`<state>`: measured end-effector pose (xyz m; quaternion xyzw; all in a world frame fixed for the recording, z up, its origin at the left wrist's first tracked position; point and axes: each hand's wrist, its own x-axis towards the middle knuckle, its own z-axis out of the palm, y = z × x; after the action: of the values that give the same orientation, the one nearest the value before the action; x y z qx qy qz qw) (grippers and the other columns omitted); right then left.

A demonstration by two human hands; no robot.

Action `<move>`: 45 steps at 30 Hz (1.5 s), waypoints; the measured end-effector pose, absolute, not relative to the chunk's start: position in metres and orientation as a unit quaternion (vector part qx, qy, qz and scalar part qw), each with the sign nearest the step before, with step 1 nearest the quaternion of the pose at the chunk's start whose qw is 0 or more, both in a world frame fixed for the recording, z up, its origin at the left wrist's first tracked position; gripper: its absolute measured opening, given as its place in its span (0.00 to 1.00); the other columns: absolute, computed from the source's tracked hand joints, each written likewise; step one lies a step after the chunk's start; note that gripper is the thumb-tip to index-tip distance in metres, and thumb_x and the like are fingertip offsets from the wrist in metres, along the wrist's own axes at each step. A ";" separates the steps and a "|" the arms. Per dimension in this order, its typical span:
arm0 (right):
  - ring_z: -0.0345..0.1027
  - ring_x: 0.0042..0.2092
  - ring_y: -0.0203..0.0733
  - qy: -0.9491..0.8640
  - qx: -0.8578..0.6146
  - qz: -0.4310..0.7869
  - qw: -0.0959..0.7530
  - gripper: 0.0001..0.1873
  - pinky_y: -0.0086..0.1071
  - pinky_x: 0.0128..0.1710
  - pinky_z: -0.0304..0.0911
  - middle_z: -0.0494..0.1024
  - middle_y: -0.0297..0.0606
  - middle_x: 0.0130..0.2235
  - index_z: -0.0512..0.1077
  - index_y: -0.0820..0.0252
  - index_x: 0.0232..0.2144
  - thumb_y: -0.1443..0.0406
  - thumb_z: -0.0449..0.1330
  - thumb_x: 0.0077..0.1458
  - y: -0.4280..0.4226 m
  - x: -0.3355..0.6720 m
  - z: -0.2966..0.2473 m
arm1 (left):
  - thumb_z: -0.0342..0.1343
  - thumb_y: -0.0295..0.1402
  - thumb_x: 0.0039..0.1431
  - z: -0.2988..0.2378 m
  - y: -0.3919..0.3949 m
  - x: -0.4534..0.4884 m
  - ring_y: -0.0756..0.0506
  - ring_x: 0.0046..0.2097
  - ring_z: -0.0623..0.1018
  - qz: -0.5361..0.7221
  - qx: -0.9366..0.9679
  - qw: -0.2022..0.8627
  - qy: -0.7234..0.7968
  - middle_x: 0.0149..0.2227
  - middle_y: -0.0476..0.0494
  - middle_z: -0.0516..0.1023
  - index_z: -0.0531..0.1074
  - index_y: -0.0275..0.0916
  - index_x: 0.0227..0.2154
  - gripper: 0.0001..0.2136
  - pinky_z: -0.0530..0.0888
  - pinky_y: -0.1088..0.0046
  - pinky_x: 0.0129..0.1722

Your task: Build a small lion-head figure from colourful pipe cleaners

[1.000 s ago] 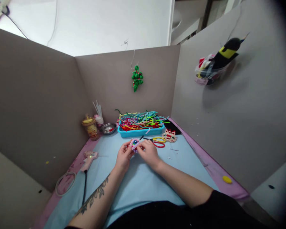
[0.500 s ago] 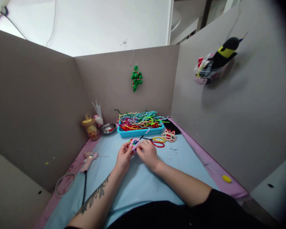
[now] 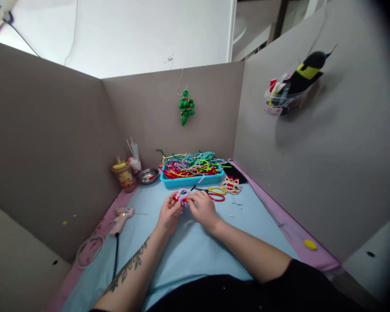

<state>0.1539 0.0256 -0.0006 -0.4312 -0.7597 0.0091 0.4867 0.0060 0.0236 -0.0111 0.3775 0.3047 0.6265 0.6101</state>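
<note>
Between my hands is a small lilac pipe-cleaner figure (image 3: 182, 197) with red parts and a blue eye-like spot. My left hand (image 3: 169, 212) is closed on its left side, thumb in front. On its right side, the fingers of my right hand (image 3: 201, 208) pinch the edge; the fingertips are partly hidden. Scissors (image 3: 217, 193) with yellow and red handles lie just beyond my right hand. A cream and red pipe-cleaner face (image 3: 230, 185) rests to the right of the scissors.
A blue tray (image 3: 191, 180) heaped with coloured pipe cleaners stands behind. To the left are a metal bowl (image 3: 143, 181), a lidded cup (image 3: 124, 177) and a pink glue gun (image 3: 121, 221) with its cord. A yellow disc (image 3: 310, 245) lies far right. Grey panels (image 3: 143, 112) enclose the table.
The lilac figure has turned in my fingers, so more of its red parts face me. Both hands stay in nearly the same place and keep their hold.
</note>
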 end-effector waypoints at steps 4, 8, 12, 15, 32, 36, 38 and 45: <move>0.65 0.40 0.43 -0.755 -0.428 0.017 0.497 0.10 0.35 0.41 0.59 0.76 0.38 0.35 0.75 0.55 0.35 0.70 0.54 0.55 0.027 0.154 -0.002 | 0.69 0.27 0.35 -0.017 0.028 0.007 0.47 0.42 0.76 0.634 0.411 0.581 0.303 0.43 0.42 0.76 0.68 0.38 0.44 0.28 0.70 0.73 0.43; 0.66 0.39 0.42 -0.756 -0.408 0.027 0.511 0.10 0.35 0.41 0.59 0.77 0.37 0.36 0.75 0.54 0.36 0.70 0.55 0.55 0.026 0.154 -0.001 | 0.69 0.28 0.38 -0.021 0.031 0.007 0.47 0.41 0.76 0.634 0.420 0.566 0.318 0.41 0.42 0.77 0.68 0.36 0.43 0.26 0.70 0.72 0.43; 0.66 0.38 0.42 -0.759 -0.392 0.016 0.519 0.08 0.35 0.40 0.59 0.78 0.36 0.33 0.76 0.55 0.32 0.69 0.56 0.55 0.024 0.155 0.002 | 0.68 0.29 0.38 -0.020 0.031 0.007 0.46 0.41 0.77 0.640 0.419 0.557 0.324 0.41 0.41 0.78 0.69 0.36 0.43 0.25 0.70 0.71 0.43; 0.65 0.38 0.42 -0.768 -0.376 0.006 0.519 0.09 0.35 0.40 0.59 0.78 0.36 0.33 0.76 0.55 0.32 0.70 0.56 0.55 0.024 0.156 0.003 | 0.68 0.29 0.38 -0.018 0.029 0.008 0.45 0.41 0.77 0.643 0.412 0.557 0.327 0.41 0.41 0.78 0.69 0.36 0.43 0.25 0.70 0.70 0.44; 0.62 0.39 0.43 -0.783 -0.377 -0.020 0.494 0.11 0.36 0.40 0.59 0.78 0.37 0.34 0.76 0.54 0.30 0.73 0.57 0.53 0.026 0.156 0.005 | 0.69 0.28 0.35 -0.010 0.022 0.010 0.47 0.40 0.77 0.643 0.378 0.578 0.330 0.40 0.43 0.78 0.69 0.37 0.42 0.27 0.70 0.73 0.42; 0.62 0.38 0.43 -0.783 -0.374 -0.020 0.496 0.10 0.36 0.40 0.60 0.78 0.36 0.34 0.77 0.54 0.30 0.72 0.57 0.53 0.026 0.155 0.005 | 0.69 0.27 0.35 -0.010 0.022 0.011 0.46 0.40 0.77 0.644 0.379 0.578 0.329 0.39 0.43 0.78 0.69 0.37 0.42 0.27 0.70 0.72 0.42; 0.62 0.38 0.43 -0.786 -0.373 -0.020 0.493 0.10 0.36 0.40 0.60 0.78 0.36 0.34 0.77 0.54 0.30 0.72 0.57 0.53 0.025 0.154 0.004 | 0.69 0.27 0.35 -0.010 0.022 0.010 0.46 0.40 0.77 0.645 0.375 0.579 0.327 0.39 0.43 0.78 0.69 0.37 0.42 0.27 0.70 0.72 0.42; 0.64 0.39 0.43 -0.785 -0.367 0.015 0.499 0.12 0.37 0.41 0.61 0.78 0.37 0.35 0.77 0.53 0.33 0.72 0.56 0.53 0.028 0.155 0.006 | 0.69 0.28 0.37 -0.012 0.024 0.007 0.46 0.41 0.77 0.633 0.382 0.595 0.315 0.41 0.43 0.77 0.69 0.37 0.43 0.26 0.70 0.72 0.43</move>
<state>0.1548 0.0281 0.0061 -0.3671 -0.7847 0.0149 0.4992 0.0069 0.0240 -0.0118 0.3823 0.3148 0.6335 0.5945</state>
